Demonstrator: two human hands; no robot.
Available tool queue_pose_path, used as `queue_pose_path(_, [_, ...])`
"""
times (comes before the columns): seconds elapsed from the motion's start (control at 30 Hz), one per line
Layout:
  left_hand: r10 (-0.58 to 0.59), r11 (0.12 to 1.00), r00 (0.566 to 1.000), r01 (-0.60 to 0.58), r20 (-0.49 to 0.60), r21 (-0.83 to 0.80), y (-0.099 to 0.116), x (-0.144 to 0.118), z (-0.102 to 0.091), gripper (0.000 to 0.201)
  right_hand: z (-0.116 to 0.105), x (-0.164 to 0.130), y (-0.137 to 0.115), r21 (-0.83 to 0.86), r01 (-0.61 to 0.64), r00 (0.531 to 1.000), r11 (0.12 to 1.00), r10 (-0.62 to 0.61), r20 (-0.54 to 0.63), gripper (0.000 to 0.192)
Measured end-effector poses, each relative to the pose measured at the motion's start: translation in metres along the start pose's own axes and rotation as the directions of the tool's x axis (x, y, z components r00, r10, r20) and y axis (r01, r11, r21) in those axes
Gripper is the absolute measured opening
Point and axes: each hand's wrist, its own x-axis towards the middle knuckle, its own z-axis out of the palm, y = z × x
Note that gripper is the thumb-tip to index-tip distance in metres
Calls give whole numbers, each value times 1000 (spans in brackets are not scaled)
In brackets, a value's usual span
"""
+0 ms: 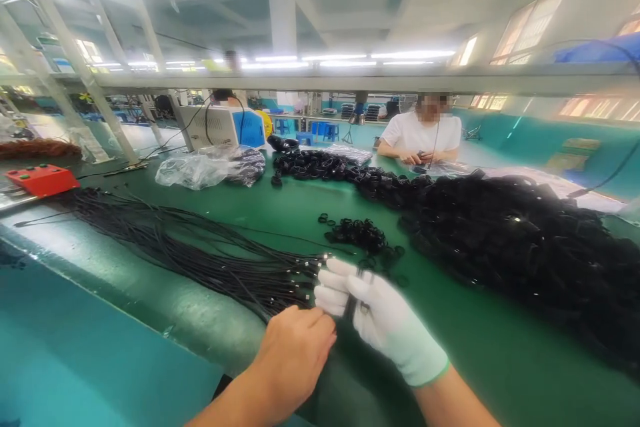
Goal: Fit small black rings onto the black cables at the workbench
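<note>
My right hand (375,317), in a white knit glove, has its fingers around a short black length of cable (351,300); a small metallic glint shows near its palm end. Just to the left and nearer to me is my left hand (300,347), bare, with its fingers curled inward. Whatever it pinches is hidden behind the knuckles. Long black cables (200,253) lie in a loose bundle at the left, their small metal-tipped plugs beside my gloved fingertips. A small pile of black rings (357,233) sits beyond my right hand.
A large heap of coiled black cables (500,233) covers the right side of the green table (235,207). Clear plastic bags (200,168), a white-and-blue machine (227,125) and a red control box (43,179) stand at the left. Across the table a person (420,137) handles something dark.
</note>
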Motion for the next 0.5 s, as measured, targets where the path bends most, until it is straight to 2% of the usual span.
queue_pose_path(0.07, [49, 999, 997, -49, -58, -2, 0, 4, -9, 16, -2, -2, 8, -67, -74, 997, 995, 76, 28, 40])
queue_pose_path(0.13, [90, 994, 993, -94, -78, -51, -10, 8, -23, 12, -2, -6, 15, -99, -149, 976, 984, 162, 144, 33])
queue_pose_path(0.2, [96, 977, 994, -104, -48, -187, -23, 13, -35, 8, 0, -9, 21, -84, -235, 930, 968, 250, 270, 29])
queue_pose_path(0.27, [72, 918, 997, -66, 1, -390, -35, 16, -42, 4, 3, -12, 28, -45, -336, 878, 941, 331, 346, 32])
queue_pose_path(0.33, [25, 807, 998, 16, 61, -591, -42, 17, -37, 5, 6, -12, 35, 21, -447, 828, 894, 405, 388, 33])
queue_pose_path(0.4, [-31, 685, 992, 112, 125, -720, -46, 17, -25, 8, 9, -11, 42, 125, -549, 780, 827, 453, 432, 30])
queue_pose_path(0.43, [-63, 648, 986, 157, 152, -745, -47, 16, -18, 11, 10, -9, 45, 180, -578, 769, 796, 458, 445, 29])
queue_pose_path(0.5, [-127, 638, 974, 224, 186, -737, -49, 14, -6, 18, 11, -7, 47, 280, -553, 803, 785, 412, 432, 27])
